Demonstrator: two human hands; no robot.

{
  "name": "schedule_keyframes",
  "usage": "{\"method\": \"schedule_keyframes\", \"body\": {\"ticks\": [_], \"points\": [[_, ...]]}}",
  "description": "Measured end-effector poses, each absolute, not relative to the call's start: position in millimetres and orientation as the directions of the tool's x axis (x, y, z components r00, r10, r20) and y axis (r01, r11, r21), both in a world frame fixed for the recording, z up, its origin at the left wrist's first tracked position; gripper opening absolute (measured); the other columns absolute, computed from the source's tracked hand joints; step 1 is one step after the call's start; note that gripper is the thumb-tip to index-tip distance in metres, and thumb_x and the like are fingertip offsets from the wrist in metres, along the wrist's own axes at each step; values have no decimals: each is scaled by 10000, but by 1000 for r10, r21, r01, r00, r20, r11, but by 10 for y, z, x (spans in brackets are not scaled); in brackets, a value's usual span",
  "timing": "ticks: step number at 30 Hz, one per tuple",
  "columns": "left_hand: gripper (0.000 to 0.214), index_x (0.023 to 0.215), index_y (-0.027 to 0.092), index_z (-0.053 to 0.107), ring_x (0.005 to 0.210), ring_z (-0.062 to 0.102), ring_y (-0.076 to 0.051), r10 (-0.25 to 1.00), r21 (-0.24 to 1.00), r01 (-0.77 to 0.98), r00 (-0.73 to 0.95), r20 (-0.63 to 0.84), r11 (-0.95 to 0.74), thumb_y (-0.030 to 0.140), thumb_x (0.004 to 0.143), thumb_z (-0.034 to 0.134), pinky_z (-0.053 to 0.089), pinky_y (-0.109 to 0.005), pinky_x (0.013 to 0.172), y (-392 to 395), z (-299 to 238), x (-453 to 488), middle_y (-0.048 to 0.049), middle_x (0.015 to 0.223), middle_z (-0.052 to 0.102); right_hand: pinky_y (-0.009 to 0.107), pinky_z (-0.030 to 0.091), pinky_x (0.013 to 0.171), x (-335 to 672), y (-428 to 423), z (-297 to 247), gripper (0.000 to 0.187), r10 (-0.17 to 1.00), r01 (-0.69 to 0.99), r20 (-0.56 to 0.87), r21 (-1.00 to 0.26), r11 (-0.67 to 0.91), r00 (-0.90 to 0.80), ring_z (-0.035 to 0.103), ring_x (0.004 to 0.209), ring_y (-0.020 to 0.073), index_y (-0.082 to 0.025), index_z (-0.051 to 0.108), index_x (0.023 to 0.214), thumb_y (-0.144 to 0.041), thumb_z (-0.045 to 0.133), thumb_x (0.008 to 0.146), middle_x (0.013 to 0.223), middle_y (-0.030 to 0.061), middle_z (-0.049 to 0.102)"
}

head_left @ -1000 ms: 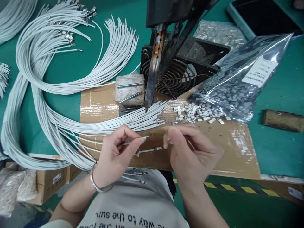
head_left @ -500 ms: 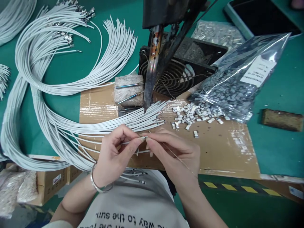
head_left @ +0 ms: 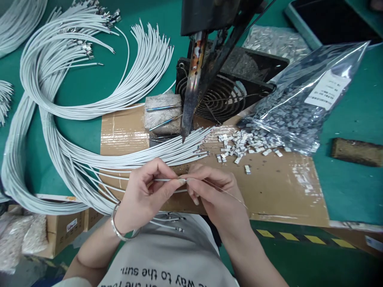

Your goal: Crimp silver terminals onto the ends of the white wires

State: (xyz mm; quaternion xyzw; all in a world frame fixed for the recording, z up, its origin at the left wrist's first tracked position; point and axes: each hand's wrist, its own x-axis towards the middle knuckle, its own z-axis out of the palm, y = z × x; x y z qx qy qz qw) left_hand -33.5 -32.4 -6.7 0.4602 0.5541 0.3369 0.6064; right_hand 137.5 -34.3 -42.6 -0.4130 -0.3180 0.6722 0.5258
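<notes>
My left hand (head_left: 143,199), with a silver bangle at the wrist, pinches a white wire (head_left: 163,180) between thumb and fingertips. Fingertip to fingertip with it, my right hand (head_left: 223,195) closes on the wire's end, which is mostly hidden. A thin, fine strand (head_left: 229,192), perhaps solder wire, runs out over the back of my right hand. Just beyond my hands lies a bundle of white wires (head_left: 143,155) on the cardboard. Above them, the dark tip of a soldering iron (head_left: 188,119) points down.
Small white-and-metal pieces (head_left: 239,143) lie loose beside a clear bag (head_left: 287,107) of more. A black fan (head_left: 221,95) stands behind the iron, with a wrapped block (head_left: 161,123) to its left. A brown block (head_left: 356,152) and a phone-like device (head_left: 329,20) lie on the right.
My pinched fingertips have shifted slightly down. My right hand has drawn in and its fingers have curled more around the wire's end.
</notes>
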Motion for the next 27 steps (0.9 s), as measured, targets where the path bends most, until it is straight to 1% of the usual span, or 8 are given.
{"method": "schedule_keyframes", "body": {"ticks": [2, 4, 7, 9, 15, 21, 24, 27], "points": [[241, 807, 185, 651, 585, 382, -100, 902, 920, 128, 184, -390, 371, 338, 945, 776, 271, -248, 507, -308, -54, -355, 17, 667, 563, 204, 378, 421, 1421, -330, -396, 116, 960, -415, -245, -866, -279, -134, 496, 454, 86, -275, 850, 735, -195, 825, 816, 537, -37, 618], [241, 788, 180, 647, 582, 367, -97, 879, 902, 161, 211, -428, 401, 320, 923, 790, 243, -252, 506, -279, -31, -376, 23, 654, 541, 206, 395, 458, 1473, -322, -346, 131, 956, -306, -251, -908, -286, -148, 519, 492, 85, -266, 847, 726, -161, 829, 802, 563, -30, 636], [232, 761, 170, 645, 575, 350, -84, 843, 878, 176, 247, -477, 445, 260, 874, 826, 216, -246, 502, -233, 3, -404, 30, 657, 546, 212, 422, 510, 1523, -318, -279, 148, 970, -105, -199, -971, -214, -138, 557, 565, 98, -259, 846, 736, -130, 813, 802, 599, -23, 651], [224, 751, 166, 647, 571, 347, -76, 835, 874, 160, 259, -486, 459, 225, 849, 839, 209, -239, 494, -216, 11, -410, 32, 666, 560, 215, 423, 515, 1529, -317, -261, 154, 977, -54, -165, -983, -174, -131, 556, 574, 101, -252, 838, 730, -130, 795, 814, 600, -23, 644], [196, 769, 175, 653, 546, 343, -76, 884, 891, 171, 146, -445, 420, 259, 901, 770, 223, -228, 485, -235, -33, -341, 43, 630, 536, 221, 405, 478, 1480, -324, -229, 114, 969, -106, -228, -966, -237, -95, 510, 525, 93, -243, 830, 767, -207, 773, 859, 619, -15, 668], [173, 761, 180, 640, 561, 405, -80, 923, 919, 161, 80, -376, 360, 215, 882, 759, 266, -191, 468, -284, -27, -266, 34, 646, 560, 233, 426, 505, 1439, -335, -104, 99, 931, -143, -364, -922, -360, 3, 496, 537, 93, -239, 800, 704, -205, 804, 797, 634, -17, 673], [163, 757, 178, 635, 534, 377, -66, 940, 933, 162, 63, -335, 322, 172, 875, 747, 249, -176, 447, -294, -19, -231, 47, 629, 547, 217, 401, 481, 1440, -324, -127, 100, 930, -144, -367, -921, -362, 8, 478, 517, 81, -234, 790, 692, -194, 807, 781, 592, -34, 623], [195, 731, 177, 618, 517, 340, -60, 953, 944, 160, 45, -299, 289, 160, 888, 732, 239, -176, 446, -308, -28, -191, 67, 587, 499, 195, 346, 415, 1391, -326, -203, 122, 956, -177, -293, -942, -285, 19, 448, 457, 65, -221, 780, 691, -153, 784, 792, 548, -48, 590]]}}
